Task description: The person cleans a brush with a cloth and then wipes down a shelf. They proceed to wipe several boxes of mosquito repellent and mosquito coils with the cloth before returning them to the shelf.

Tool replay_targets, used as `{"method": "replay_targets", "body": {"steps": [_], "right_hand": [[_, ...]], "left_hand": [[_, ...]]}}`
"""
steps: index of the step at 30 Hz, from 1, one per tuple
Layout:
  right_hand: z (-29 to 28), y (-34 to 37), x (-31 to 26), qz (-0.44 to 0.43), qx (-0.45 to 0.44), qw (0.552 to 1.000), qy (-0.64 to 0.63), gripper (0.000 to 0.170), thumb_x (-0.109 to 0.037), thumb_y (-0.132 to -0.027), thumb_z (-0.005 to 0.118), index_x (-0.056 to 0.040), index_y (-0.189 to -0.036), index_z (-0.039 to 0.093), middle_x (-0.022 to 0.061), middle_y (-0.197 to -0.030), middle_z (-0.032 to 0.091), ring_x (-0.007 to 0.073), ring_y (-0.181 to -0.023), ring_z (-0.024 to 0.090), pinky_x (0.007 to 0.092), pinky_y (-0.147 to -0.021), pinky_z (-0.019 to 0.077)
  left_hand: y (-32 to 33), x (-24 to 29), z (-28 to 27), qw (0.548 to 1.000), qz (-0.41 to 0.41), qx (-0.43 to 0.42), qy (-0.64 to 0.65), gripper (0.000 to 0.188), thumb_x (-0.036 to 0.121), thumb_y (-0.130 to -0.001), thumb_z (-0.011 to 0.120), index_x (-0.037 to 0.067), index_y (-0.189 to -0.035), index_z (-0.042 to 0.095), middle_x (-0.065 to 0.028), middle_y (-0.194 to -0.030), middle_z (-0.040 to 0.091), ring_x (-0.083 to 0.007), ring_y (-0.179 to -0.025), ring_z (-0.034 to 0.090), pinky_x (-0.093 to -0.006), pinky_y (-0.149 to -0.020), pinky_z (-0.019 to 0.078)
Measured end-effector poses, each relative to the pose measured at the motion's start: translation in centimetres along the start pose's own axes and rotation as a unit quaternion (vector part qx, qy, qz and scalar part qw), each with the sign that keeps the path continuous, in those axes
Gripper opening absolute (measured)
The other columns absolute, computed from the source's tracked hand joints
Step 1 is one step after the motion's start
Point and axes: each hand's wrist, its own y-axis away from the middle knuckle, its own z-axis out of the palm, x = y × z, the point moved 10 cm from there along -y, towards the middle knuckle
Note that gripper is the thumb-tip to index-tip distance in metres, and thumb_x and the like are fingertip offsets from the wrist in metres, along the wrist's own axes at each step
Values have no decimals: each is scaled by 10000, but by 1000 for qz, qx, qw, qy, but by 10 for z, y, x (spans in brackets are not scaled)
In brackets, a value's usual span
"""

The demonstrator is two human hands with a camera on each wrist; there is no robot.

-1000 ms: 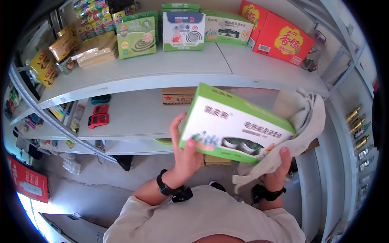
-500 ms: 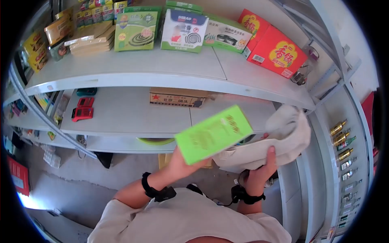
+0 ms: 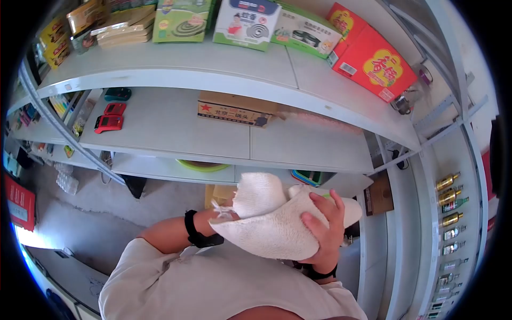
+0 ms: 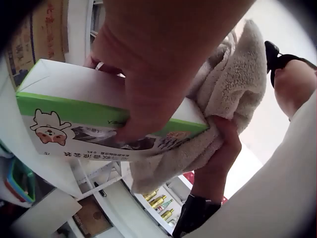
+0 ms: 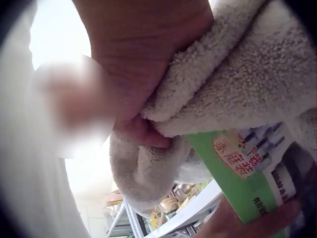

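In the left wrist view, my left hand (image 4: 143,94) grips a white-and-green mosquito-repellent box (image 4: 89,109), thumb on its printed face and fingers over the far side. A cream fluffy cloth (image 3: 272,229) is wrapped loosely over one end of the box. My right hand (image 3: 328,226) holds that cloth, its fingers spread across the outer side in the head view. The thumb presses into the pile in the right wrist view. From the head camera the cloth covers the box and most of the left hand.
Grey shelving (image 3: 176,69) stands ahead, with a white coil box (image 3: 246,26), a green coil box (image 3: 181,21) and a red carton (image 3: 373,61) on top. Below are a brown carton (image 3: 232,109) and red devices (image 3: 109,120). Several bottles (image 3: 453,218) line the right rack.
The box has turned and moved down and left, passing behind the cloth in the head view. The right hand has brought the cloth left and lower, across the box.
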Motion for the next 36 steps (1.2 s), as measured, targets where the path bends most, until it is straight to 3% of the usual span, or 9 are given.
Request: {"method": "replay_targets", "body": {"steps": [4,5,7,9,13,15,21,27,36], "right_hand": [[-28,37,36,40,100,994,15,607,-370,-730,791,-96,-1233,590,213,-1169,626,369,-1127,620,589,-1036,386],[-36,46,48,61,126,990,18,623,-376,-739,793,-82,-1246,580,216,-1188,615,366,-1143,611,574,-1036,391],[-55,67,77,183,198,962,-34,686,-408,-748,794,-44,-1276,549,217,-1239,587,346,-1180,588,527,-1038,405],[-66,94,104,254,227,934,-106,801,-458,-759,778,14,-1333,479,188,-1318,542,291,-1225,543,427,-1041,418],[-86,152,131,373,293,876,-88,752,-283,-819,771,7,-1423,429,148,-1340,558,272,-1218,560,419,-1035,458],[-56,214,171,421,391,740,-350,720,-121,-817,764,0,-1437,418,141,-1388,531,279,-1237,554,436,-1031,481],[-43,226,171,326,441,689,-474,657,-118,-850,682,-10,-1441,417,145,-1390,535,284,-1233,565,424,-1056,468],[24,218,173,420,334,627,-564,903,26,-693,802,-60,-1482,372,134,-1396,531,290,-1231,567,453,-1036,488],[68,110,117,249,68,829,-495,828,-98,-803,795,-37,-1494,344,121,-1458,492,262,-1354,465,417,-1143,341]], "left_hand": [[-26,-36,-32,996,25,53,60,566,231,-941,672,63,-1425,430,-97,-1426,505,-216,-1312,504,-388,-1100,413],[-30,-21,-22,973,68,52,-214,566,201,-909,683,55,-1402,446,-132,-1345,548,-268,-1244,546,-406,-1033,455],[-42,13,48,708,147,15,-691,567,141,-846,703,39,-1356,477,-201,-1184,633,-373,-1108,630,-442,-899,540],[-50,15,62,675,148,21,-723,638,150,-754,775,29,-1298,465,-228,-1060,647,-446,-1006,637,-482,-816,536],[-58,22,68,771,70,19,-632,776,195,-799,804,35,-1426,376,-227,-1260,584,-385,-1156,604,-427,-949,498],[-60,21,69,824,77,-5,-561,820,185,-822,801,39,-1478,330,-191,-1361,538,-325,-1241,562,-401,-1016,454],[-81,2,46,954,66,-58,-286,877,85,-870,741,41,-1567,209,-125,-1529,379,-217,-1406,370,-375,-1148,299],[-77,-15,19,995,23,-3,-102,785,382,-957,648,25,-1535,254,-136,-1463,468,-217,-1307,496,-388,-1084,416],[-65,12,9,989,52,136,1,630,514,-1043,400,13,-1415,482,-144,-1315,626,-251,-1169,628,-383,-1003,504]]}}
